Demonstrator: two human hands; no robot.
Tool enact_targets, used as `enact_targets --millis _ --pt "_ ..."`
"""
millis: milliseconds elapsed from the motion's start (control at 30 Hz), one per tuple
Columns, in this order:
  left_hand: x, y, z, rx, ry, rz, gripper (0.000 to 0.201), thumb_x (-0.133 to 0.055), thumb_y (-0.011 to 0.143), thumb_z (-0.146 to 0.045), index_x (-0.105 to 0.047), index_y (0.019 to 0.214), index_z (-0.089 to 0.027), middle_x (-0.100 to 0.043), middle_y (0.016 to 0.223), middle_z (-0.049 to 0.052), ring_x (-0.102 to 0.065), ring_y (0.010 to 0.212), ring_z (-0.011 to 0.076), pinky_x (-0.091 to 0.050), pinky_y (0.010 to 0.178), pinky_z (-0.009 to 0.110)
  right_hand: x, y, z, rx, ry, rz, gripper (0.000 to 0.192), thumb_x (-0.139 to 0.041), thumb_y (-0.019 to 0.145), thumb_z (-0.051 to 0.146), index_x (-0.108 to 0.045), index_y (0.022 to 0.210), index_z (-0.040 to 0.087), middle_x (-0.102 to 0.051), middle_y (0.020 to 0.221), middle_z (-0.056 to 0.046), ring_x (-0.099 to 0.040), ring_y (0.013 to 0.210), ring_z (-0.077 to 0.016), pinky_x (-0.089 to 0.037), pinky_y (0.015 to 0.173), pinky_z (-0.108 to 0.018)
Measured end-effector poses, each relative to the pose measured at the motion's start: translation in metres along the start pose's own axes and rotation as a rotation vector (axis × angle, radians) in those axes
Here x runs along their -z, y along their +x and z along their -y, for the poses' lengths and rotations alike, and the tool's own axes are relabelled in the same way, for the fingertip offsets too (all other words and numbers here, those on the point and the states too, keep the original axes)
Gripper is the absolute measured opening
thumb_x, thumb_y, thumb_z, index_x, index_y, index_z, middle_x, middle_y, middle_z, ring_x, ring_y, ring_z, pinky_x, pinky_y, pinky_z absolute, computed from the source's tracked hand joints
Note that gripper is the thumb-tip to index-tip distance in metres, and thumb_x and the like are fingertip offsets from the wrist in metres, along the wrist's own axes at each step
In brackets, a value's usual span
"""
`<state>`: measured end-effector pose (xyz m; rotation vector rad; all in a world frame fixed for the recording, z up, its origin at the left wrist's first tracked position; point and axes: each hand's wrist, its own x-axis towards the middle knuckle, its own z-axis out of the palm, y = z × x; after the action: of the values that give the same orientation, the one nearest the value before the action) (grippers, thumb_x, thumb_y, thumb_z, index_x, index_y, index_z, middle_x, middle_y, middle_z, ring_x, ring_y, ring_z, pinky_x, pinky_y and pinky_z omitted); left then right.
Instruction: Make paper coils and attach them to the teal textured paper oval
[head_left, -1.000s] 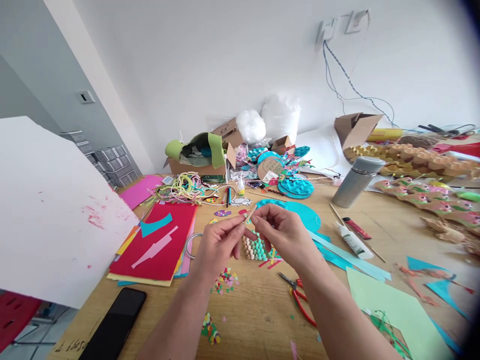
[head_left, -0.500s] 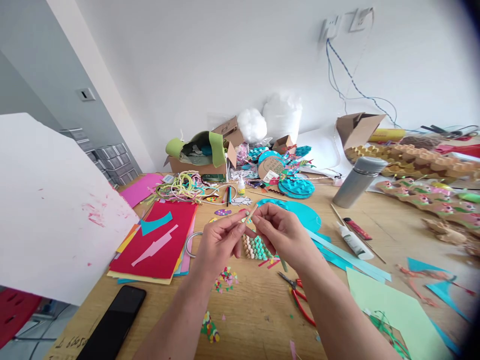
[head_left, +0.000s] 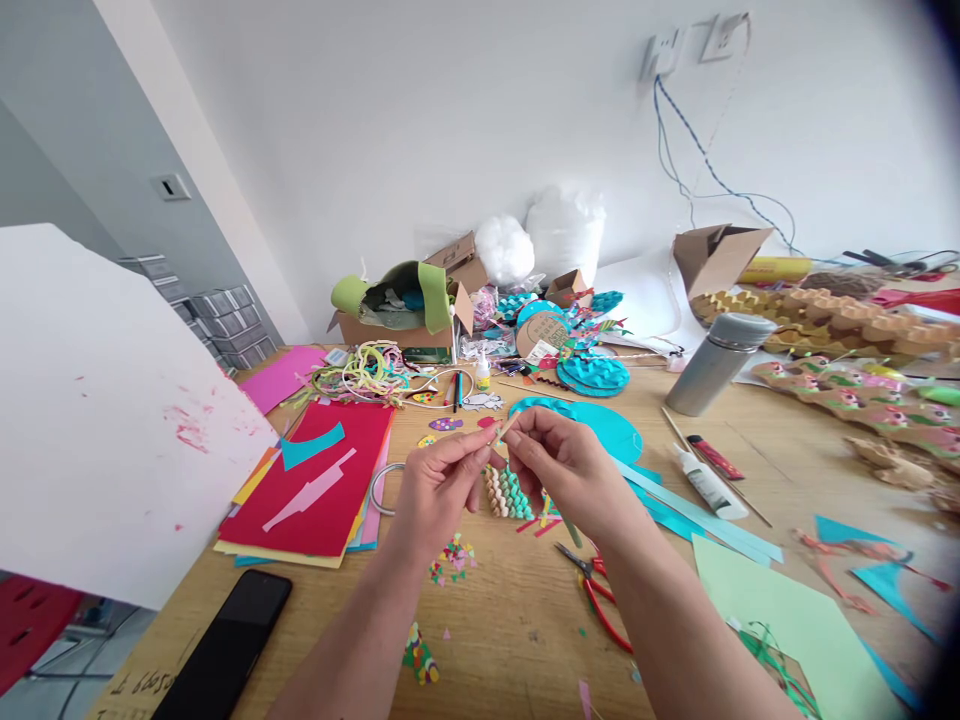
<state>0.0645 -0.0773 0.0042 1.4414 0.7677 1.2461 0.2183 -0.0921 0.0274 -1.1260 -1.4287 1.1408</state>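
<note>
My left hand (head_left: pixel 448 478) is closed, thumb and forefinger pinching a thin pale stick (head_left: pixel 506 430) in front of me. Against it my right hand (head_left: pixel 559 458) is closed too, its fingertips pinching at the same stick. A narrow green paper strip (head_left: pixel 573 533) sticks out below my right palm; how it runs between the fingers is hidden. Just beneath both hands, cream and green twisted paper coils (head_left: pixel 511 494) lie side by side on the wooden table (head_left: pixel 502 640). Red-handled pliers or cutters (head_left: pixel 600 595) rest near my right wrist.
At left are stacked coloured sheets (head_left: pixel 330 500) and a black phone (head_left: pixel 229 645). To the right stand a grey flask (head_left: pixel 716 365) and a lying glue bottle (head_left: pixel 707 482). Cut paper bits (head_left: pixel 452 558) are scattered nearer me. Craft boxes (head_left: pixel 397 328) line the wall.
Both hands stay in nearly the same place, with only slight finger movement around the stick. More of the coils below shows between the hands.
</note>
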Motion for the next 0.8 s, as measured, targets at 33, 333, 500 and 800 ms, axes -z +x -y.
enact_targets --millis 33,333,500,800 --pt "-0.001 0.000 0.000 -0.041 0.025 -0.004 0.028 -0.065 0.085 -0.033 -0.074 0.108 -0.020 -0.069 0.078 0.004 -0.043 0.042 0.0028 -0.034 0.039 0.018 0.000 0.000 0.000 0.000 0.004 0.009 0.032 -0.055 0.087 0.051 -0.051 0.080 0.020 -0.050 0.051 0.006 -0.046 0.039 -0.0096 -0.040 0.036 -0.022" --pt "-0.003 -0.006 0.011 -0.491 0.480 -0.077 0.036 -0.049 0.092 -0.014 -0.067 0.122 -0.023 -0.072 0.093 0.008 -0.066 0.085 0.0169 -0.054 0.074 0.028 -0.003 -0.002 -0.002 0.015 0.033 -0.024 0.034 -0.058 0.085 0.052 -0.051 0.078 0.020 -0.052 0.054 0.005 -0.048 0.040 -0.0092 -0.042 0.035 -0.021" --pt "-0.004 -0.005 0.014 -0.528 0.569 -0.143 0.036 -0.049 0.092 -0.012 -0.069 0.120 -0.024 -0.073 0.102 0.009 -0.068 0.091 0.0184 -0.055 0.080 0.030 -0.004 -0.001 -0.003 0.021 0.080 -0.024 0.038 -0.064 0.081 0.055 -0.052 0.079 0.019 -0.054 0.057 0.004 -0.049 0.041 -0.0091 -0.044 0.034 -0.021" --pt "-0.007 -0.003 0.006 -0.365 0.348 -0.118 0.023 -0.060 0.088 -0.015 -0.076 0.104 -0.021 -0.074 0.089 0.007 -0.069 0.085 0.0172 -0.055 0.075 0.028 -0.003 0.001 -0.004 0.000 0.076 -0.039 0.039 -0.070 0.077 0.053 -0.051 0.076 0.019 -0.054 0.054 0.005 -0.049 0.039 -0.0094 -0.044 0.033 -0.021"
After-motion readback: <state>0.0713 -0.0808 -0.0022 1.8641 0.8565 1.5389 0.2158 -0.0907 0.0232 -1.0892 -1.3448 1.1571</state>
